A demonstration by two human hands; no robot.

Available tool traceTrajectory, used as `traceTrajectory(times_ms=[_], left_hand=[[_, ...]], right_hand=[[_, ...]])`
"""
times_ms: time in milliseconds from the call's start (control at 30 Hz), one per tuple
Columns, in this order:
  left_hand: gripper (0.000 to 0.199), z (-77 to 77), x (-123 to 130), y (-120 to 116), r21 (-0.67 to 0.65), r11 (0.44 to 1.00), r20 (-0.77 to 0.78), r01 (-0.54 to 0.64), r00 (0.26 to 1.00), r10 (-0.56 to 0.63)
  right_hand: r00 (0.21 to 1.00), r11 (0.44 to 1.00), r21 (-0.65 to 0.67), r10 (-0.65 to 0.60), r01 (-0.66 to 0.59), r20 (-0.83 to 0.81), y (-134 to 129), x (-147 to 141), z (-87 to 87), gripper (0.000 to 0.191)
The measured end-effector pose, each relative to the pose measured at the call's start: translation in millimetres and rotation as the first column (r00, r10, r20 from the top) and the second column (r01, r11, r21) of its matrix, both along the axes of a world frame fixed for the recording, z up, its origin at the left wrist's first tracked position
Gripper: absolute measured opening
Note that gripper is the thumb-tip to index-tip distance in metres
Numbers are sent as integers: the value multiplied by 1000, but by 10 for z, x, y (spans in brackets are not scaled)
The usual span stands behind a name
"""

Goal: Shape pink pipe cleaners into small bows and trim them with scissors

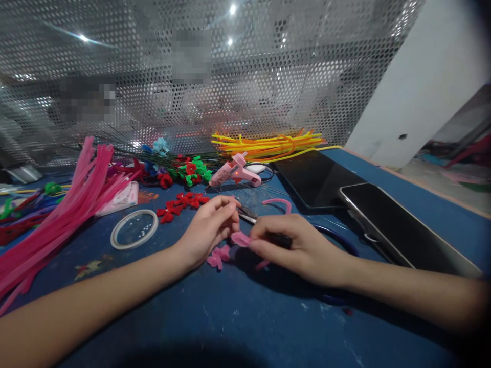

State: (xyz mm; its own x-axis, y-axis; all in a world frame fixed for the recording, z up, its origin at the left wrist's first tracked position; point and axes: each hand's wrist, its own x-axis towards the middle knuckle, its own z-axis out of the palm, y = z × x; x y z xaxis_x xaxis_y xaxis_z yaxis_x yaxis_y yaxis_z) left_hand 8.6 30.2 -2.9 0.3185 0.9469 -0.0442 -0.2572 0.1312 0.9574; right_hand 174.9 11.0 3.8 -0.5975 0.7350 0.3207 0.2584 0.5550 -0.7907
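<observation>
text: none legible | labels: none | brands: none visible on glue gun [235, 174], tape roll [134, 229], or dark screens [399, 230] | numbers: none | signs: none; blurred patches on mesh unreadable

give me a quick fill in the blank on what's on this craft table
1. Both hands, left hand and right hand, pinch a bent ____ pipe cleaner piece.
2. The glue gun behind the hands is ____ in colour.
3. The bundle of yellow and orange pipe cleaners lies ____ the glue gun.
4. The tape ring lies on the person's ____ side.

Missing words: pink; pink; behind; left
</observation>
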Motion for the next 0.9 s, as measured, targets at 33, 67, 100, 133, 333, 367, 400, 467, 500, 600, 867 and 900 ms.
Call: traceTrajectory(times_ms=[33,67,100,133,333,367,400,467,500,600,867,900], left_hand=[[7,-2,33,-5,5,999,-41,-51,998,51],[6,-2,67,-11,8,995,-76,-97,992,97],[6,-2,99,-19,11,991,-102,-134,986,135],[7,0,128,-27,16,987,-118,-162,980,162],[8,-8,209,-71,75,971,-178,-226,955,236],[9,-14,212,-77,91,970,-185,-226,953,239],[9,-20,212,-84,109,968,-189,-224,952,241],[10,-28,211,-96,140,965,-193,-224,949,249],[10,-30,209,-102,150,962,-194,-230,947,256],[11,-25,205,-119,154,955,-198,-255,939,283],[12,-13,219,-141,151,949,-188,-277,934,303],[12,-14,221,-141,153,948,-186,-280,934,306]], right_hand=[[999,997,80,-5,1,44,-22,-7,0,16],[997,986,165,-5,-7,75,-43,-15,-1,16],[995,968,251,2,-26,97,-63,-23,-4,15],[993,943,330,16,-53,115,-81,-32,-8,15],[980,847,518,11,-115,200,-122,-76,-40,20],[981,843,528,0,-104,194,-121,-80,-44,21],[982,838,538,-9,-96,189,-119,-83,-47,21],[981,829,552,-21,-91,194,-116,-88,-51,21],[979,825,558,-23,-95,201,-117,-90,-53,22],[976,806,582,-27,-107,218,-121,-99,-54,23],[977,770,631,-47,-97,208,-124,-111,-52,24],[977,766,636,-51,-94,206,-125,-112,-57,24]])
